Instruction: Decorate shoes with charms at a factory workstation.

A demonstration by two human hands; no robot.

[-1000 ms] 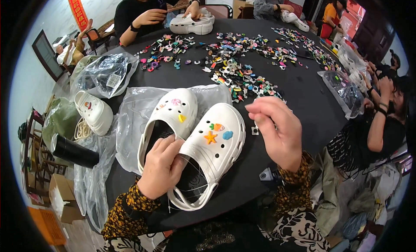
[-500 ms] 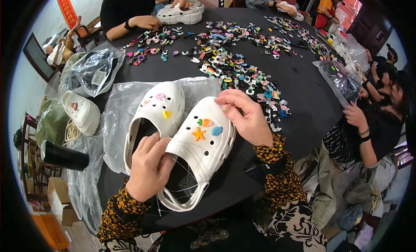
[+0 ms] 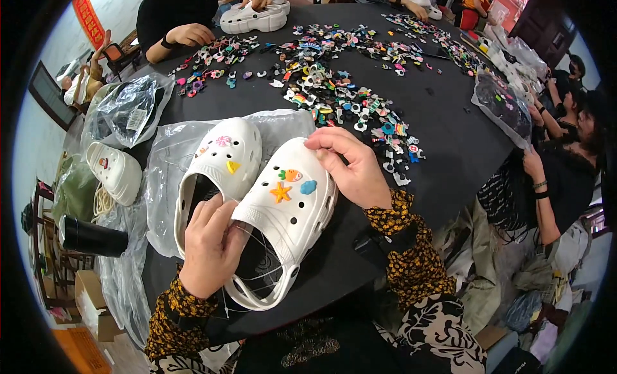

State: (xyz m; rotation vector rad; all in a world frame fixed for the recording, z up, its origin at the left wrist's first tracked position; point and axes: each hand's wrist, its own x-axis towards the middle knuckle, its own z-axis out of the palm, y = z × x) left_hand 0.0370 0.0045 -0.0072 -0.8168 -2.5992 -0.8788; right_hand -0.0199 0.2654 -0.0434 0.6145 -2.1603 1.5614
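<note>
Dark surface (image 3: pixel 443 136): a white clog (image 3: pixel 283 213) bearing three charms is clamped at its opening by the left hand (image 3: pixel 209 245); the right hand (image 3: pixel 353 168) is closed on its toe; loose charms (image 3: pixel 334 97) at twelve o'clock remain unused.

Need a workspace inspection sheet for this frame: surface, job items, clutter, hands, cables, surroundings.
Surface: dark round table, partly covered by a clear plastic bag.
Job's things: white clog with starfish charm, orange charm and blue charm on its toe; second white clog beside it on the bag.
Clutter: loose shoe charms spread across the table; bagged items at the left and right rims.
Hands: left hand grips the clog's opening rim; right hand pinches at its toe.
Cables: nothing seen.
Surroundings: other people work around the table; another white clog and a black cylinder lie off the left edge.
</note>
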